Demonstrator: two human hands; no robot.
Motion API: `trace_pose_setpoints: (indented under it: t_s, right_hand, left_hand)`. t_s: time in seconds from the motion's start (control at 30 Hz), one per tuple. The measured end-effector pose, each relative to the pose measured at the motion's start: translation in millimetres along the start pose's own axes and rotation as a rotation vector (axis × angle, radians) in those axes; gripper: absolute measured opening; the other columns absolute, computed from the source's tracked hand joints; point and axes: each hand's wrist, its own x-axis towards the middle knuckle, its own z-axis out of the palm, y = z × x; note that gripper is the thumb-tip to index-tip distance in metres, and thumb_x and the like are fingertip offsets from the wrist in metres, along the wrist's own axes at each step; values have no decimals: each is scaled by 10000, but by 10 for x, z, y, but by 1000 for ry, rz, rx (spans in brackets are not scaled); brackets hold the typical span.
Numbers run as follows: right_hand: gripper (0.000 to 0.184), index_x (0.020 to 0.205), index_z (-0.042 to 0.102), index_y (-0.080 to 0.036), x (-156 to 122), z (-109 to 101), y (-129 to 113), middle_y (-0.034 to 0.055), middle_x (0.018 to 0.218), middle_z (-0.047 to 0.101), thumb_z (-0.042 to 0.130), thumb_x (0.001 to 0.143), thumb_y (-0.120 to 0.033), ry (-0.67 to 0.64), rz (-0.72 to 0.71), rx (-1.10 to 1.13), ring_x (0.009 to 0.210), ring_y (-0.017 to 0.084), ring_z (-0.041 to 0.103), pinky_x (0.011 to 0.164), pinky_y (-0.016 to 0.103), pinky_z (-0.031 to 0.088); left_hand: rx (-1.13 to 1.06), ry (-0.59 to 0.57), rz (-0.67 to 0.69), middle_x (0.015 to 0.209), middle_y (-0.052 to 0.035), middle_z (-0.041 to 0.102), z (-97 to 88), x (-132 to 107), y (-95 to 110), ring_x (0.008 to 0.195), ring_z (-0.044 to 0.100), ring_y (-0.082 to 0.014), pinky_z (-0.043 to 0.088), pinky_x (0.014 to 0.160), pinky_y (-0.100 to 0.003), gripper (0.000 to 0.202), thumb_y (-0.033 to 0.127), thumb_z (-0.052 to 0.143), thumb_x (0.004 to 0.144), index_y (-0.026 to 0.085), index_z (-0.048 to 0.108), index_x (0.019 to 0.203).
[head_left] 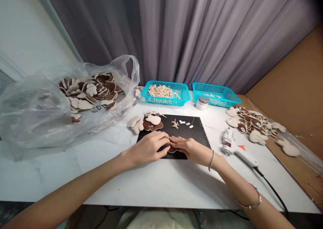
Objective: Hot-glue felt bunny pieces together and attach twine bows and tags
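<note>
Item, piece [173, 150]: one, brown with a pale edge, at the near edge of the black mat [202, 141], mostly covered by fingers.

Item, left hand [148, 147]: fingers bent and close together over the piece's left side, thumb a little apart on the near side. We cannot tell whether it pinches or merely touches.

Item, right hand [188, 149]: fingers fairly straight and together, reaching across the piece to meet the left fingertips. Whether they grip, we cannot tell; the contact is hidden.

Item, step in hand: in our judgement, pressing or steadying. We would do it well by keeping the piece flat on the mat, pressing evenly from both sides, and keeping fingertips off any glue, should there be some.

Item, on the mat: a few bows [175, 123] and small white tags [188, 124], beyond the fingers; we would keep wrists clear of these.

Item, stack [152, 123]: pale and brown pieces, mat's far left corner.

Item, glue gun [228, 143]: on the table [101, 188], right of the mat, its nozzle pointing away from us; we would mind the right forearm near its cord [274, 188].

Item, left basket [165, 103]: holds many bows.
</note>
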Motion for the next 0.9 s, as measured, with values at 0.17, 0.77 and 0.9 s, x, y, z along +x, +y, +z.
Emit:
trace_pose_setpoints:
  t_s: [0.17,0.77,0.9]
  right_hand:
    - [359,1041,679,-164,-214,71,-12,89,1181,633,456,818,10,188,41,127,1152,211,551,985,365,479]
    - [197,796,615,-183,-203,83,2,69,1027,682,524,753,-14,312,271,199,836,172,669,703,279,543]
    - [219,856,616,-185,-197,83,-5,73,1035,672,516,766,-12,293,252,161,845,169,662,700,276,539]
  left_hand:
    - [-73,-7,-68,1013,-61,595,267,20,149,964,553,-193,440,851,-325,179,280,484,893,190,613,978]
    - [-194,-82,-311,964,-24,575,227,198,180,865,564,-190,424,725,-297,235,369,603,779,207,601,950]
    - [-161,-126,-326,902,-18,564,192,253,187,789,569,-172,411,646,-272,176,333,566,771,201,607,880]
